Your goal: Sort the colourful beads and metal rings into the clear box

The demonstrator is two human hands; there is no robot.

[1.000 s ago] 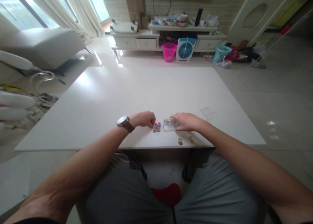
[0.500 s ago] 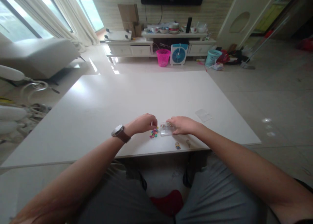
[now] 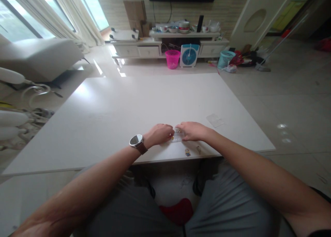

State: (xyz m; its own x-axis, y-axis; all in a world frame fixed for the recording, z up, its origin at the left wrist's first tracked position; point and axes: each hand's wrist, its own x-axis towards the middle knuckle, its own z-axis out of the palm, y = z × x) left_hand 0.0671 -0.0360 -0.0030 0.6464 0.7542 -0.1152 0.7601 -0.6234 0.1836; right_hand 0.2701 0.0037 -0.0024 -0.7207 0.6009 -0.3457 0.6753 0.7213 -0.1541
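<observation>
A small clear plastic box [image 3: 178, 138] with compartments lies near the table's front edge, some coloured bits in its far part. My right hand [image 3: 192, 131] grips its right side, thumb at the near edge and fingers at the far one. Over the box's left end, my left hand [image 3: 161, 133] is closed in a pinch, with a small yellow piece [image 3: 172, 138] at its fingertips. The pile of small colourful pieces is hidden behind the left hand. Closer to the edge lie a yellow-and-blue cartoon figure [image 3: 187, 152] and a small charm-like item [image 3: 198, 150], too small to name.
A clear flat plastic piece [image 3: 215, 120] rests on the white table [image 3: 152, 95], right of my right hand. Beyond the table stand a pink basket [image 3: 172, 59], a blue box fan [image 3: 189, 55] and a light-blue basket [image 3: 226, 59]. Below the edge is a red seat [image 3: 178, 211].
My left hand has moved right, from the colourful pile to the box's left end, bringing a small yellow piece. My right hand stays on the box.
</observation>
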